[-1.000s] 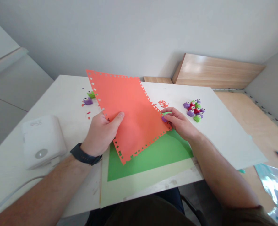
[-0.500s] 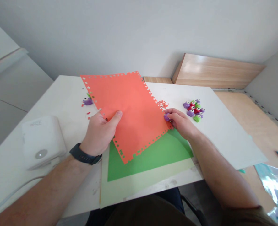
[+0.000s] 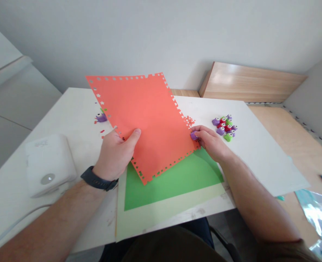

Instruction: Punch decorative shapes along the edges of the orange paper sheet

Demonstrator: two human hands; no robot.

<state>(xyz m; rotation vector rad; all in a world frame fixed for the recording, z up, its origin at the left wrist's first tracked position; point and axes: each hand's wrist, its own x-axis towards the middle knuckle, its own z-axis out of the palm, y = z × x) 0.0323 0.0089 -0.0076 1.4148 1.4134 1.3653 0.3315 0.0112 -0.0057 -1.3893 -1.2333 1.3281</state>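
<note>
An orange sheet of paper (image 3: 150,116), with small shapes punched along its edges, is held up at a tilt. My left hand (image 3: 115,153) grips its left edge, the thumb lying on top. At the sheet's right edge, my right hand (image 3: 210,142) is closed on a small purple craft punch (image 3: 194,135). The punch sits against that edge. Beneath lies a green sheet (image 3: 174,182), partly covered by the orange one. Several purple, red and green craft punches (image 3: 221,130) are grouped to the right.
Orange paper bits (image 3: 189,120) lie behind my right hand. Another purple punch (image 3: 101,117) rests at the left among scraps. A white device (image 3: 50,165) with a cable stands on the white table (image 3: 259,160). Behind is a wooden panel (image 3: 250,82).
The orange sheet's far edge has risen and shifted slightly left, and its near corner has lifted a little. Both hands stay nearly in place with their grips kept.
</note>
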